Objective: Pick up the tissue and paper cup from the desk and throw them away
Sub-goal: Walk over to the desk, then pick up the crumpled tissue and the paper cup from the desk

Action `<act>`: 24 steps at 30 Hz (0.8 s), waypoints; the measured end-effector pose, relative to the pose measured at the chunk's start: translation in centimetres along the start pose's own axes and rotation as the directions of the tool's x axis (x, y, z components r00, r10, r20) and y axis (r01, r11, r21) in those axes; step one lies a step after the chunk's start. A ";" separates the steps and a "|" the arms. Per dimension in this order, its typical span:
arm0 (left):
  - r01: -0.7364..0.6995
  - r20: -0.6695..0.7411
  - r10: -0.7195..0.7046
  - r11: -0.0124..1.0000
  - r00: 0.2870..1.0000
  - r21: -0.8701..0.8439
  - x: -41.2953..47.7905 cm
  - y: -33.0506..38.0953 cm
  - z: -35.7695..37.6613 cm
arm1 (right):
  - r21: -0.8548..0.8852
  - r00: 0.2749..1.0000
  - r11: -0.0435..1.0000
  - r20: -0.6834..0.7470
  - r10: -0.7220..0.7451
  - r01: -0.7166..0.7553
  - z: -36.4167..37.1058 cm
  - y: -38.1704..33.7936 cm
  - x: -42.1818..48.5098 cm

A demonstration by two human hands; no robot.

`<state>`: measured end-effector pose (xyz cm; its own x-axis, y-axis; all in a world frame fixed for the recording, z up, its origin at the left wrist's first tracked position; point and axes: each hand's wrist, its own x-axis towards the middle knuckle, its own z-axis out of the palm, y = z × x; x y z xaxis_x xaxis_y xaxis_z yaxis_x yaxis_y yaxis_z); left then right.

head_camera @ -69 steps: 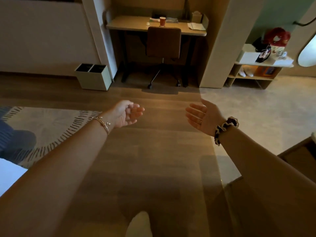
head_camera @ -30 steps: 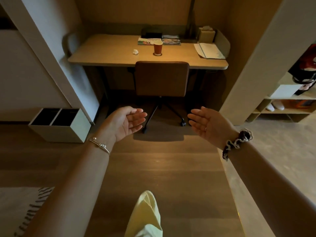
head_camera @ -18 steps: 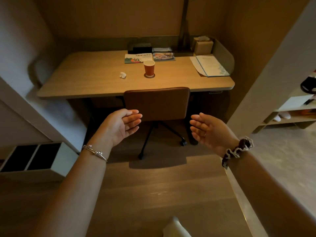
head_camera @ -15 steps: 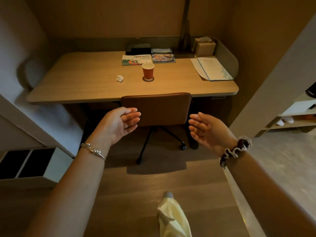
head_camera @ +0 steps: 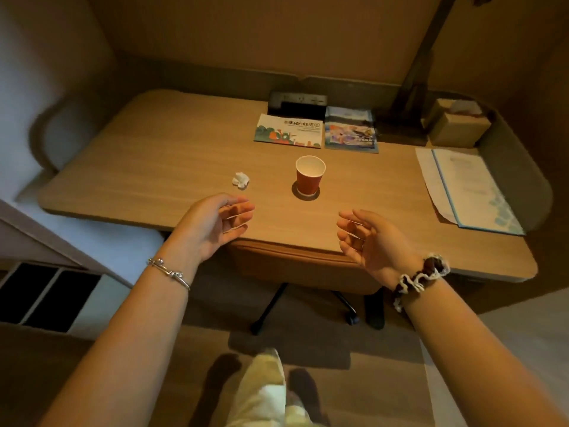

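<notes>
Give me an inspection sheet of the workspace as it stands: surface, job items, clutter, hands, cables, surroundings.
Surface: wooden desk, mostly bare on its left half.
Job's things: crumpled tissue lies left of the upright red paper cup; the two are apart, both untouched.
Clutter: two brochures behind the cup, papers at the right, tissue box in the back right corner.
Grippers: left hand and right hand open and empty, near the desk's front edge.
Cables: nothing seen.
Surroundings: chair tucked under the desk; two-compartment bin on the floor at the left.

Matt wood-grain desk [head_camera: 172,155], crumpled white tissue [head_camera: 240,180]
</notes>
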<state>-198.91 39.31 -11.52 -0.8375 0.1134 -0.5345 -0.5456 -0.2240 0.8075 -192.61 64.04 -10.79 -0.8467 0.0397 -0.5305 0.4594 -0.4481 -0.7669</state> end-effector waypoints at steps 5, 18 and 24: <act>-0.128 -0.124 0.144 0.984 0.982 0.125 7.1 2.6 -1.0 | -0.037 0.999 0.999 0.042 0.003 -0.002 2.6 -1.4 7.7; -0.317 0.287 0.269 0.076 0.919 0.945 24.4 2.3 -4.0 | -0.156 0.999 0.987 0.017 0.037 -0.034 1.8 -1.5 19.4; -0.298 0.274 0.303 0.036 0.913 0.954 26.8 1.1 -3.4 | -0.189 0.995 0.977 -0.030 0.093 -0.097 0.2 -1.2 21.3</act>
<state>-221.83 38.83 -25.81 -0.9377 0.3006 -0.1744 0.2032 0.8813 0.4267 -211.27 65.28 -21.11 -0.7919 0.0243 -0.6102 0.5819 -0.2730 -0.7661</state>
